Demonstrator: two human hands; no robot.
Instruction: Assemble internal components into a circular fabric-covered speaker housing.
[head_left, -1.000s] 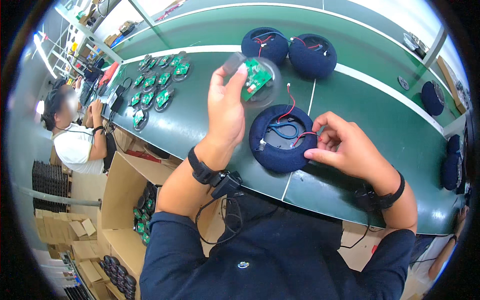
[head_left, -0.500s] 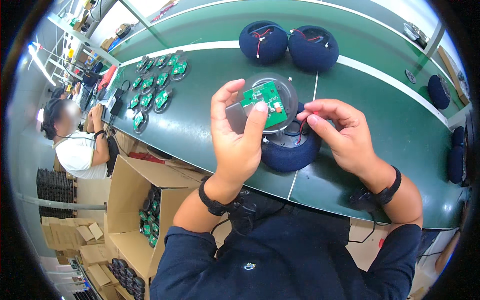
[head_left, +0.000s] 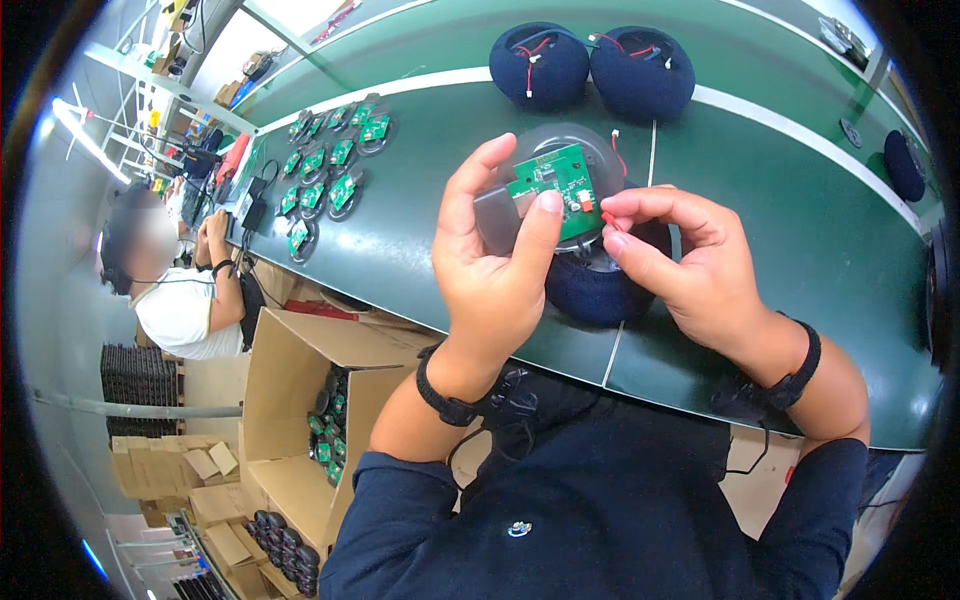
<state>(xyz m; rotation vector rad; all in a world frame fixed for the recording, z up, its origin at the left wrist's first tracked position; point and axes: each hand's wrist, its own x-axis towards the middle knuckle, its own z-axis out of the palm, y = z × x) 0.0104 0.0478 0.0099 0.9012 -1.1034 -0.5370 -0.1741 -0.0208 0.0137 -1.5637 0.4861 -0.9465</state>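
Note:
My left hand grips a round dark plastic base carrying a green circuit board; the thumb presses on the board. A small orange-and-white socket sits near the board's right edge. Close beside that edge, my right hand pinches a red wire between thumb and forefinger; its tip is mostly hidden by the fingers, and I cannot tell whether it touches the socket. Underneath both hands lies a navy fabric-covered round shell, partly covered by the base. Another red lead with a white plug sticks up behind the base.
Two more navy shells with red leads stand at the back. Several bases with boards lie on the green table at left. An open cardboard box holds more below. A co-worker sits at far left.
My right hand has brought the red wire closer to the circuit board's right edge. The second lead with the white plug now stands up more behind the base. The whole view has shifted slightly.

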